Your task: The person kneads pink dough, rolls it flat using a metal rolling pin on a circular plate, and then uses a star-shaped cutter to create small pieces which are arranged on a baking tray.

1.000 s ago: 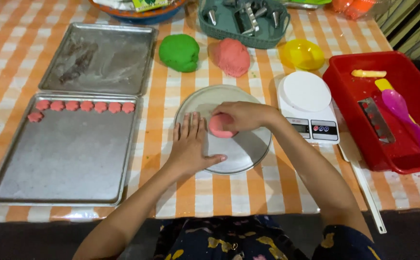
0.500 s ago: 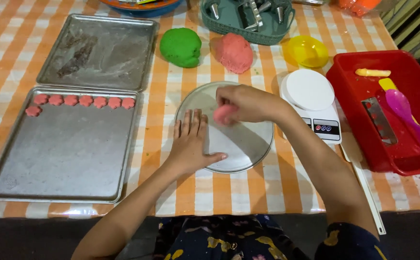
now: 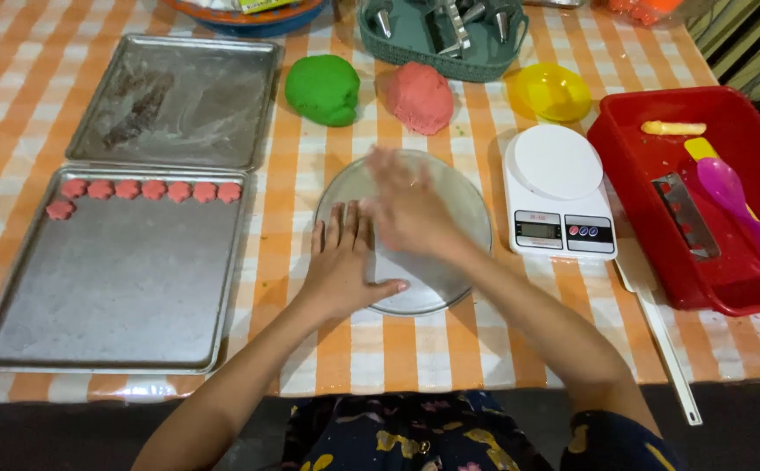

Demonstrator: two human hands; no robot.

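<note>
In the head view, a round glass plate point(image 3: 432, 288) is seen at the middle of a table covered by an orange-and-white checked cloth point(image 3: 345, 349). The left hand point(image 3: 342, 262) is laid flat and open on the plate's left rim, fingers together and thumb spread. The right hand point(image 3: 410, 209) is held over the plate's middle and is blurred; whether it is open or closed cannot be told, and anything beneath it is hidden.

No packages or signs are legible. A white kitchen scale point(image 3: 559, 190) with a small display and coloured buttons is placed just right of the plate.

Two lumps of dough are counted behind the plate: one green dough ball point(image 3: 323, 87) and one pink dough ball point(image 3: 420, 96). Two metal baking trays are set at the left: the far tray point(image 3: 179, 100), smeared, and the near tray point(image 3: 109, 279), on which seven pink flower-shaped dough pieces point(image 3: 140, 189) are lined along the top edge, six in a row and one below at the left. One yellow bowl point(image 3: 554, 91), one teal basket point(image 3: 441, 35) of metal cutters and one red tub point(image 3: 702, 192) holding a purple spoon point(image 3: 733, 196) are seen at the right.
</note>
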